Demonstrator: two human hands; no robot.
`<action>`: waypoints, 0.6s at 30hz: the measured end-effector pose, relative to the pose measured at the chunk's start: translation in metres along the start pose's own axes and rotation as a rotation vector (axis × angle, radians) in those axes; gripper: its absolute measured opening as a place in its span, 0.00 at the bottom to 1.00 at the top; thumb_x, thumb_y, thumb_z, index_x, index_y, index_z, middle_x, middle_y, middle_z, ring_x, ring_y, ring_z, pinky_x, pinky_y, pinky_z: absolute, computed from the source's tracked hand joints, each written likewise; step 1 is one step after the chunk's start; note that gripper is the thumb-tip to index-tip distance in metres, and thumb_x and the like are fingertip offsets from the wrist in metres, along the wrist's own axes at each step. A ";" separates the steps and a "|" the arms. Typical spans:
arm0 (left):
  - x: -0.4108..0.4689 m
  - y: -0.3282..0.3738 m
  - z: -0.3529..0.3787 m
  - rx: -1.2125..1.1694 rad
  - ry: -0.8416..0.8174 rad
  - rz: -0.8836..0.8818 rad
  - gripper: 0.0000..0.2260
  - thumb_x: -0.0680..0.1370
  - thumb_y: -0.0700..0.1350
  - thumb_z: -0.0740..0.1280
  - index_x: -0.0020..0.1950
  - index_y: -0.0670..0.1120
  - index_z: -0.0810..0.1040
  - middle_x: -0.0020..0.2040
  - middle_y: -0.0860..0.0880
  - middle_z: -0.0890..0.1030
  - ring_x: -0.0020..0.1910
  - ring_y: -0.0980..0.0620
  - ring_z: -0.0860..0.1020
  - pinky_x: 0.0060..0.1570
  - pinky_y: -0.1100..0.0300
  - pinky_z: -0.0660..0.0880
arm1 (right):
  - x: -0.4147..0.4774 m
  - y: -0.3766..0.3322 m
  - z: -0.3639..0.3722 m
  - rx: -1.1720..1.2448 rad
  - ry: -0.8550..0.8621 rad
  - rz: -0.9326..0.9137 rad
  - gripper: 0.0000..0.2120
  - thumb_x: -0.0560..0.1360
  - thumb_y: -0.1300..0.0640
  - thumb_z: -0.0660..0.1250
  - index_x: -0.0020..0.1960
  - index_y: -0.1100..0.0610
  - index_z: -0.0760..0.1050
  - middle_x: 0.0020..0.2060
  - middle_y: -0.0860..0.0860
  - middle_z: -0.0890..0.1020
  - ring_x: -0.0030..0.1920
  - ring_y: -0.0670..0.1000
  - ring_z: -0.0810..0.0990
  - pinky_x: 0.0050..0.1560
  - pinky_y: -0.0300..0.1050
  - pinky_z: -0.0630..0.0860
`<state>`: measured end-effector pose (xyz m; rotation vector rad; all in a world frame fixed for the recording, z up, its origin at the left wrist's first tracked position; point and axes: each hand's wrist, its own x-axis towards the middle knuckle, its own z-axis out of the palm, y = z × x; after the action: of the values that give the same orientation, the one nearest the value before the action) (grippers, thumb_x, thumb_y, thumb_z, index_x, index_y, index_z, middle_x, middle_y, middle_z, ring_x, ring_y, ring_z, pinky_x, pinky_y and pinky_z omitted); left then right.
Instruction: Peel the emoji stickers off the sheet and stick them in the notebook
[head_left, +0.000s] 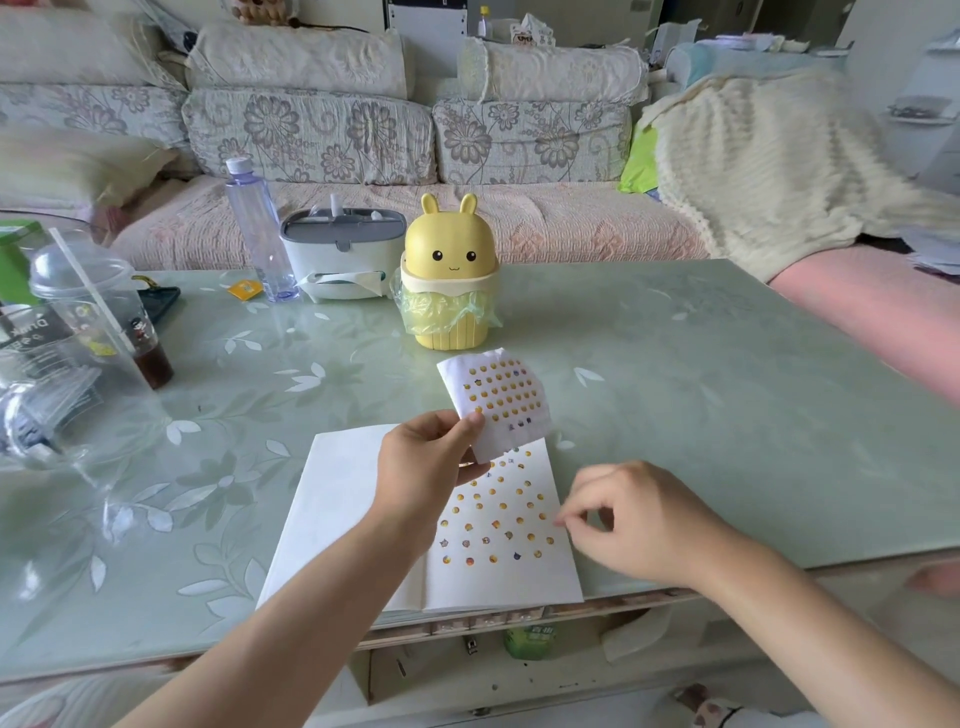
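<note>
Two hands work apart. The left hand (426, 467) pinches the sticker sheet (498, 400) above the notebook (343, 499). The right hand (639, 519) has its fingertips closed at the notebook's right edge; whether they hold a sticker cannot be told. Probable step: placement. The next move calls for a bare spot among the notebook's stickers (498, 519).

Pale green leaf-patterned table (701, 389), open notebook (337, 519), yellow bunny bin (449, 291), water bottle (257, 228), tissue box (340, 254), plastic cup (98, 312)

left hand (431, 462): raised, pinching sheet (498, 400) | right hand (639, 519): lower, fingers curled, tips pinched
</note>
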<state>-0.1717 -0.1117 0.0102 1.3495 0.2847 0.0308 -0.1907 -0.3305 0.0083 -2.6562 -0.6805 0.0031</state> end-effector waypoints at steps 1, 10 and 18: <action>0.000 0.000 0.000 -0.002 0.002 0.001 0.07 0.78 0.42 0.73 0.49 0.37 0.82 0.44 0.41 0.86 0.43 0.45 0.85 0.43 0.56 0.84 | 0.002 0.000 -0.002 0.059 0.053 0.020 0.09 0.74 0.52 0.67 0.45 0.44 0.86 0.38 0.34 0.80 0.36 0.41 0.77 0.39 0.35 0.71; -0.010 0.000 -0.001 -0.060 -0.177 -0.017 0.09 0.80 0.43 0.69 0.52 0.37 0.83 0.49 0.41 0.86 0.49 0.43 0.85 0.53 0.51 0.82 | 0.033 -0.022 -0.005 0.254 0.501 -0.014 0.07 0.74 0.56 0.73 0.50 0.46 0.85 0.41 0.39 0.80 0.31 0.49 0.75 0.37 0.37 0.73; -0.015 0.006 -0.012 -0.152 -0.304 -0.006 0.12 0.73 0.46 0.72 0.49 0.38 0.82 0.47 0.40 0.86 0.47 0.46 0.85 0.52 0.54 0.82 | 0.053 -0.041 0.004 0.200 0.584 -0.068 0.05 0.73 0.54 0.76 0.49 0.47 0.87 0.39 0.36 0.80 0.33 0.35 0.74 0.35 0.33 0.68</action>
<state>-0.1883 -0.1015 0.0167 1.1826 0.0284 -0.1544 -0.1635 -0.2719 0.0253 -2.2688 -0.5332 -0.6578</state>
